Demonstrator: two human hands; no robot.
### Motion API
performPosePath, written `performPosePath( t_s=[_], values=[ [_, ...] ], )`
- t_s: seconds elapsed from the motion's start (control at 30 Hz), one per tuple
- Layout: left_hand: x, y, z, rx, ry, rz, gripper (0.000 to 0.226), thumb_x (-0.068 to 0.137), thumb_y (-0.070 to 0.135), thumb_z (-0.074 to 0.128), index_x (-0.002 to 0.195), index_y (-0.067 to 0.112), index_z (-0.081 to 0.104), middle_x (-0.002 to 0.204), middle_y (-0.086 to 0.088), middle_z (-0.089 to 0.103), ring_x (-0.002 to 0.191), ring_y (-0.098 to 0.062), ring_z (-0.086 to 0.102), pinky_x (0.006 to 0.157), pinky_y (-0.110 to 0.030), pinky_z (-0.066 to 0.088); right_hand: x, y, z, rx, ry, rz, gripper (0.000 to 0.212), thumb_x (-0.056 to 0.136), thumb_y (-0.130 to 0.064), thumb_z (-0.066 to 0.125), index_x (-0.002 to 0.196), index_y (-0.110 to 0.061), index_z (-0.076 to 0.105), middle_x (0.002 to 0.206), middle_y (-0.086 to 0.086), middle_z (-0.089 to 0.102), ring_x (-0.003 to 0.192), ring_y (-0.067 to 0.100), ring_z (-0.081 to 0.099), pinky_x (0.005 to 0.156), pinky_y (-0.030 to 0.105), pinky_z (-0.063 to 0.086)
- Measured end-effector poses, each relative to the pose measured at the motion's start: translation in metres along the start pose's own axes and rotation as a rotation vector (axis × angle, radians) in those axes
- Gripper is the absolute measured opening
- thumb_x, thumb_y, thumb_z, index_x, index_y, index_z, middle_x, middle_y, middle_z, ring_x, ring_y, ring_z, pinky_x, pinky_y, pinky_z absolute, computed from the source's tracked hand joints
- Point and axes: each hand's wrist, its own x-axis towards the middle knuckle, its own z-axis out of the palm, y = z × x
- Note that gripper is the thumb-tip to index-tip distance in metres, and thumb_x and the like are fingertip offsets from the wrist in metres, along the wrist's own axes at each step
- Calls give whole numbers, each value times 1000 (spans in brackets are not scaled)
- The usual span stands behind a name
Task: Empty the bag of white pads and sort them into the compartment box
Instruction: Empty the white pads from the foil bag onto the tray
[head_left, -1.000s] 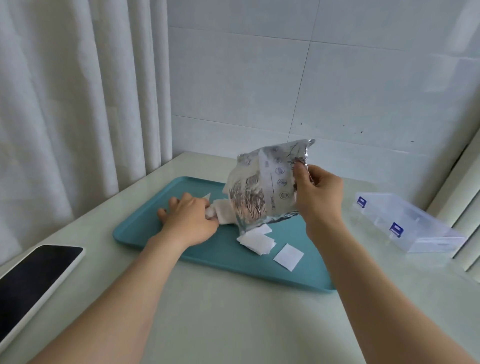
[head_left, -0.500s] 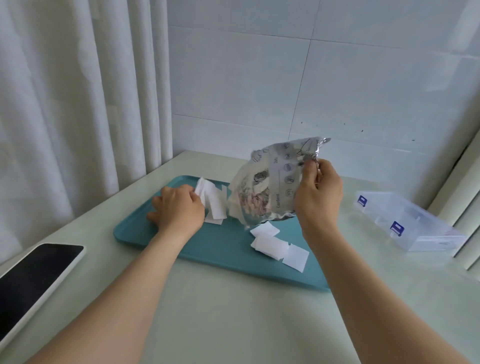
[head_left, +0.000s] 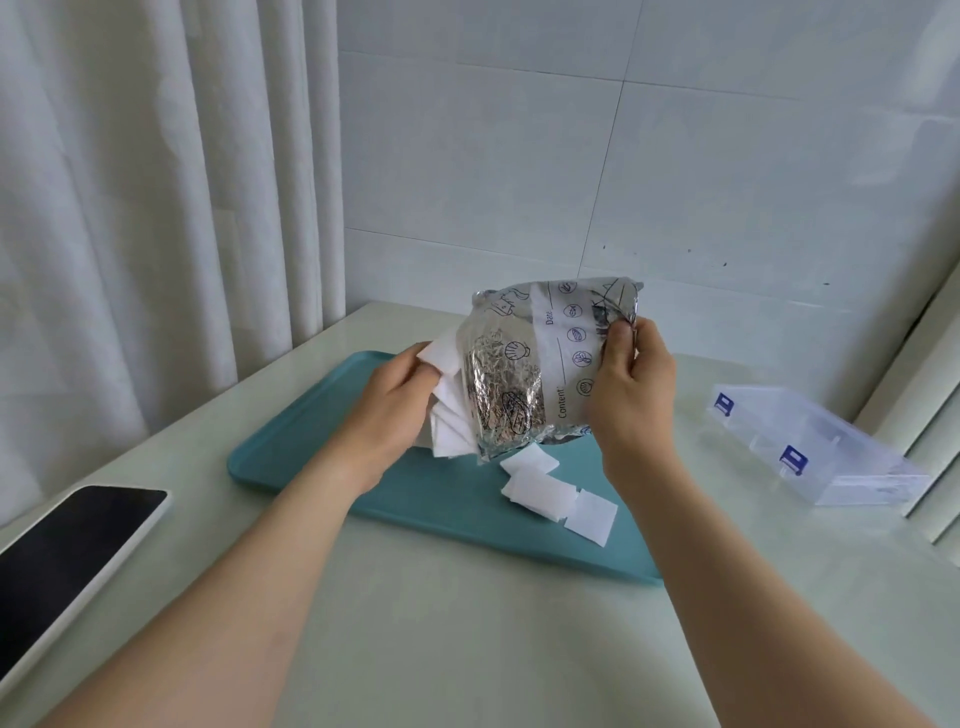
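Status: the emptying stage is under way, and by the look of it sorting has not begun.

The right hand (head_left: 631, 384) pinches the upper corner of the crinkled silver foil bag (head_left: 524, 374) and holds it raised and tipped over the flat teal plastic tray (head_left: 311, 462). The left hand (head_left: 395, 410) is at the bag's lower, open end. Its fingers are curled round a stack of white square pads (head_left: 448, 415) that is partly out of the mouth.

A few loose white square pads (head_left: 545, 486) lie on the tray below and just inside the right wrist, overlapping one another. The foil is opaque, so how much it holds cannot be told.

The clear plastic compartment box (head_left: 810, 447) with blue latches stands on the pale green table (head_left: 467, 649), outboard of the right hand and well apart from it. No pad is visible in any compartment, and whether its lid is open cannot be told.

Remaining work, as judged: finish emptying the bag, then transfer every pad to the box.
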Motion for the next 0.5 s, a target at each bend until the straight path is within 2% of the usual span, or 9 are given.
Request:
performPosePath(
  t_s=[0.1,0.2,0.27,0.33,0.4,0.47,0.5],
  values=[
    [0,-5,0,-76,-126,9,21,102,27,61,120,29,70,118,8,76,118,-16,67,108,-43,49,-5,2,1,33,-14,69,25,105,-38,37,92,-21,51,76,-5,51,69,16,43,65,38,40],
    [-2,-6,0,-58,-201,18,27,97,20,73,123,28,69,120,5,76,117,-15,69,103,-40,52,-11,3,0,120,-122,234,13,102,-42,49,112,-36,55,91,-6,67,70,15,58,54,25,42],
    [-4,-4,2,-1,-148,74,27,92,11,78,114,27,74,111,4,78,108,-15,72,97,-37,56,-14,4,-1,151,-136,258,18,98,-34,60,115,-39,56,102,-1,73,78,18,69,52,27,47],
    [-4,-4,2,33,-56,113,30,88,3,78,101,29,78,100,8,80,96,-9,74,88,-32,57,-12,4,-3,157,-40,231,17,96,-28,61,107,-40,57,103,3,74,79,21,69,56,38,55],
    [-1,-5,0,111,66,138,31,87,1,75,92,31,80,90,13,79,83,-5,70,75,-28,54,-6,4,-6,140,85,184,12,97,-28,57,102,-39,57,99,3,72,76,19,64,68,50,58],
    [2,-9,-2,183,180,127,23,89,7,70,94,28,80,89,12,77,82,-7,69,71,-28,52,0,4,-11,109,181,92,11,98,-30,51,106,-33,57,94,-1,69,77,17,60,77,51,57],
    [4,-10,-3,225,217,99,22,91,11,66,98,28,79,93,13,76,86,-9,69,72,-29,54,1,3,-12,85,207,47,14,98,-30,49,110,-29,57,91,-3,66,76,15,58,76,48,55]
  ],
)
